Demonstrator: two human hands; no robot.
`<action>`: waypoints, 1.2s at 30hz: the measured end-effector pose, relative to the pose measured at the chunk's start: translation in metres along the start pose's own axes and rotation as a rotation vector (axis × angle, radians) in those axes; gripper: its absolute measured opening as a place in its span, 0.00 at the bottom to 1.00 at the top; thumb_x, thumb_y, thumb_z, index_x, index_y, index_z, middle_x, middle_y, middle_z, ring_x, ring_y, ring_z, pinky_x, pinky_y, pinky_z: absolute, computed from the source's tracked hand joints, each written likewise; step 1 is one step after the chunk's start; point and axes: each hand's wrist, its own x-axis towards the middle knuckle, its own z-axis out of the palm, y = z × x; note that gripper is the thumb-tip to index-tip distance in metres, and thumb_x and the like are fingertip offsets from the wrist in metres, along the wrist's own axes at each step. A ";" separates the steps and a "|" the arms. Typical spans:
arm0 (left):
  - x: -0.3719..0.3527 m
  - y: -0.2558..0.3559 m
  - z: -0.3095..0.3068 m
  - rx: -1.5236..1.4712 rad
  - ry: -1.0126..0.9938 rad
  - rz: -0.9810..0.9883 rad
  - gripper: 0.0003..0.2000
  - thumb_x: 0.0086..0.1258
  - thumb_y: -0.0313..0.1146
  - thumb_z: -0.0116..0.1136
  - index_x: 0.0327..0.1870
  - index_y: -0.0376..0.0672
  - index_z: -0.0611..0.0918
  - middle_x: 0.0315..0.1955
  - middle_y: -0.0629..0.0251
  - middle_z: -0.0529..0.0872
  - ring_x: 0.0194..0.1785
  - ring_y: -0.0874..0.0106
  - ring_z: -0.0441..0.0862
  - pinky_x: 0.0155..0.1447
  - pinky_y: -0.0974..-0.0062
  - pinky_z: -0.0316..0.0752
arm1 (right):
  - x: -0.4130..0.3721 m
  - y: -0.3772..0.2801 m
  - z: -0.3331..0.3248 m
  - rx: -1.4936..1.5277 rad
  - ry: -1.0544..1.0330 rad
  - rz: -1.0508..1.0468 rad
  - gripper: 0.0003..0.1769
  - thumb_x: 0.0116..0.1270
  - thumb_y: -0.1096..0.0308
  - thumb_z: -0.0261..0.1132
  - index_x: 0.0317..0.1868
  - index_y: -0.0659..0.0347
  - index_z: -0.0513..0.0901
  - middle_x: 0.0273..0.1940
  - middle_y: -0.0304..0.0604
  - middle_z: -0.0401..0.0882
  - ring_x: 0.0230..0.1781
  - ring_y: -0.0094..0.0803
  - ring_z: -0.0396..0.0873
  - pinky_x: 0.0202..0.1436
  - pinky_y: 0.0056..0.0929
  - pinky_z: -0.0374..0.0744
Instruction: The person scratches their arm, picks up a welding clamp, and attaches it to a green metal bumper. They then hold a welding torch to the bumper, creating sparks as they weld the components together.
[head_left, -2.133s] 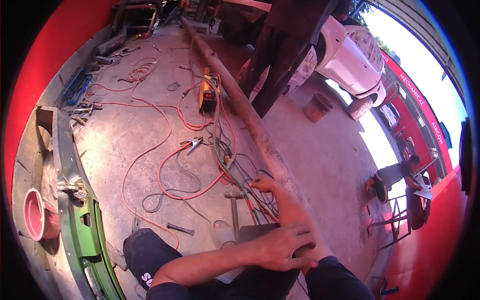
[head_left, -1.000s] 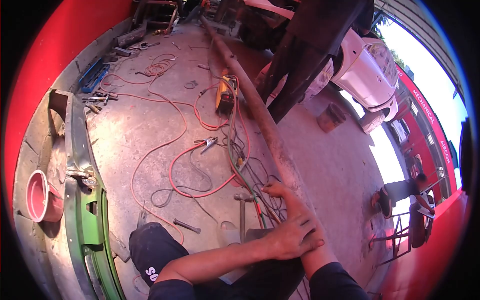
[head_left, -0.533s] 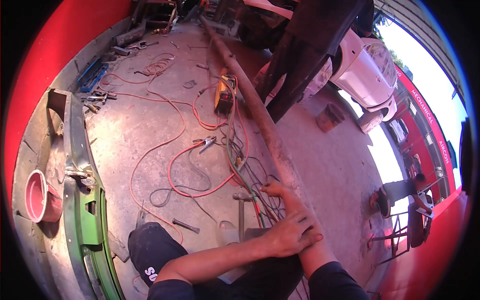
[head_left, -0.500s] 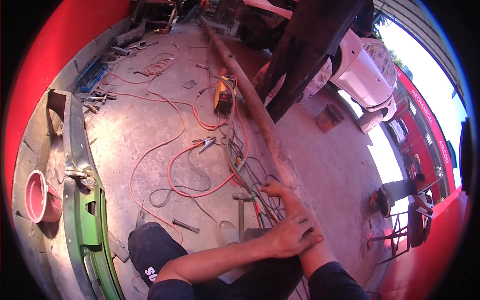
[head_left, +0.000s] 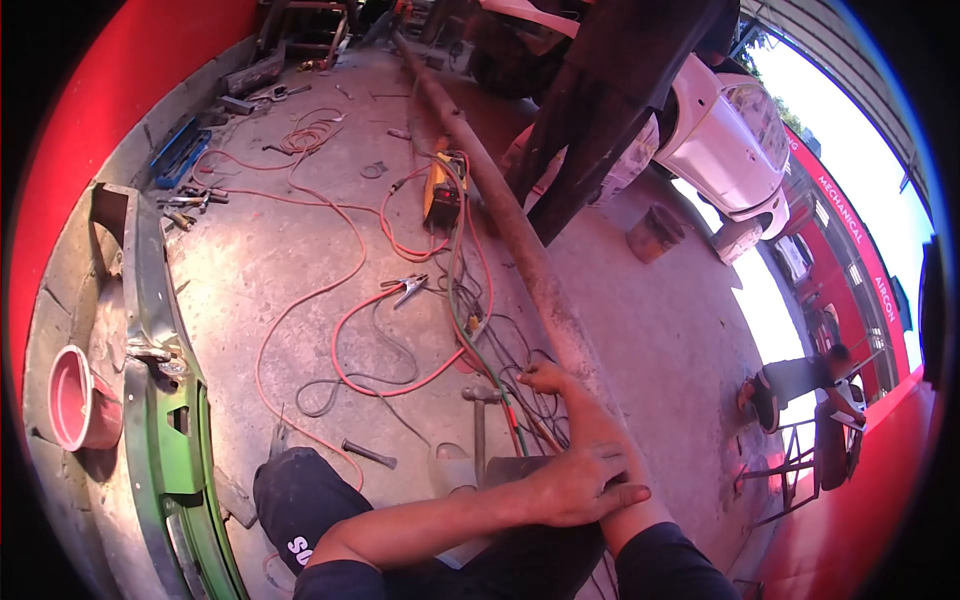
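My left hand (head_left: 583, 487) lies across my right forearm (head_left: 603, 440), its fingers curled around it and its thumb on the near side. My right hand (head_left: 545, 378) is stretched forward over dark cables (head_left: 515, 350), beside a long rusty pipe (head_left: 540, 268). Its fingers look curled in, and I see nothing sticking out of them. A hammer (head_left: 480, 395) stands head up just left of that hand. A dark cylindrical tool handle (head_left: 369, 453) lies on the floor near my knee (head_left: 310, 500).
A yellow welding machine (head_left: 442, 195), a clamp (head_left: 408, 290) and red hoses (head_left: 340, 340) lie ahead. On the left are a green metal bumper bar (head_left: 180, 440) and a red bucket (head_left: 85, 400). A person in dark clothes (head_left: 600, 110) stands by a pale car (head_left: 715, 150); another person (head_left: 800, 390) bends at right.
My left hand has shifted slightly on my right forearm, and its thumb and fingers have moved. My right hand stays in about the same place. The view has shifted slightly.
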 end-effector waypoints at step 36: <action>-0.002 -0.017 0.008 0.102 0.123 0.049 0.24 0.77 0.51 0.61 0.49 0.32 0.82 0.46 0.49 0.81 0.54 0.49 0.81 0.60 0.58 0.75 | -0.004 -0.001 -0.006 0.036 -0.078 0.011 0.30 0.70 0.42 0.70 0.52 0.64 0.88 0.33 0.42 0.85 0.30 0.30 0.82 0.38 0.37 0.81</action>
